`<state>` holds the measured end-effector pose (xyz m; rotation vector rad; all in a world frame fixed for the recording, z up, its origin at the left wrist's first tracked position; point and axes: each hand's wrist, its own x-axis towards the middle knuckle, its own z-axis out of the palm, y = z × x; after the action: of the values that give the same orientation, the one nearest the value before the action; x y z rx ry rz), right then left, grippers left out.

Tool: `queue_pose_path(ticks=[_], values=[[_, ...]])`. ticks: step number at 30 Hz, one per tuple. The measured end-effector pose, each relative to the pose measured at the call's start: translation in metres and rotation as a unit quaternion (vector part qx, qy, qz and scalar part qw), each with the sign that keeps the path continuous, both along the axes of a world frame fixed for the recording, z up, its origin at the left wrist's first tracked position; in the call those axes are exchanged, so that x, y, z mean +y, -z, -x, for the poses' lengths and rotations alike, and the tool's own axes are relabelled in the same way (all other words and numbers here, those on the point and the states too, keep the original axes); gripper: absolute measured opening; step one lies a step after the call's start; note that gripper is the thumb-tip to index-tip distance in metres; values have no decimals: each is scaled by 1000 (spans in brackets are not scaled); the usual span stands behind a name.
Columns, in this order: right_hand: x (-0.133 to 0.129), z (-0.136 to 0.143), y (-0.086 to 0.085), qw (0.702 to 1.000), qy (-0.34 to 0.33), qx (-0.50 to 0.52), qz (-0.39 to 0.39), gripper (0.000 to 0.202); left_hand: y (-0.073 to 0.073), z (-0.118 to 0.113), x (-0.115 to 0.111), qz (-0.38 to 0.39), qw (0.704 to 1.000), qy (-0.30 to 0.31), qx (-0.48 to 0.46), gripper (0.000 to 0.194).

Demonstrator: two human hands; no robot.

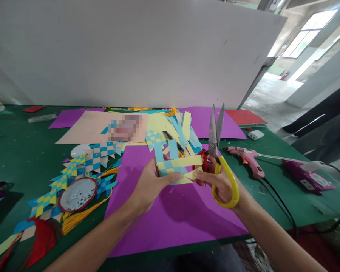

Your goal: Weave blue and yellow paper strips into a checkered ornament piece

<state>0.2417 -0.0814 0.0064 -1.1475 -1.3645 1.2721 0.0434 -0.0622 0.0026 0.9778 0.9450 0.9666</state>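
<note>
Between my hands is a woven piece of blue and yellow paper strips (178, 162), held above a purple sheet (170, 223). My left hand (154, 181) grips its left side, thumb on top. My right hand (219, 181) pinches a yellow strip end at the right side. Scissors (229, 185) with one yellow and one red handle are also in my right hand, their blades parted and pointing up, away from the paper. A utility knife (174, 141) lies just behind the woven piece.
Woven paper fish (93, 162) with tassels and a round dish of small eyes (78, 194) lie left. A pink glue gun (248, 158) and its cable lie right, near a purple box (308, 177). Loose paper strips (187, 126) are behind; a white panel (124, 53) stands at the back.
</note>
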Motion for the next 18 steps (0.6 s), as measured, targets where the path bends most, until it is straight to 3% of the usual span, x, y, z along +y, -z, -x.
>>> queue_pose_path(ticks=[5, 9, 13, 18], values=[[-7, 4, -5, 997, 76, -11, -5, 21, 1, -1, -1, -25, 998, -41, 49, 55], [-1, -22, -11, 988, 153, 2, -22, 24, -3, 5, 3, -27, 996, -76, 29, 55], [6, -52, -13, 984, 172, -45, -21, 29, -4, 6, 5, -29, 999, -29, 27, 54], [7, -60, 0, 975, 156, -159, -19, 37, -1, 5, 5, -52, 998, -12, 43, 43]])
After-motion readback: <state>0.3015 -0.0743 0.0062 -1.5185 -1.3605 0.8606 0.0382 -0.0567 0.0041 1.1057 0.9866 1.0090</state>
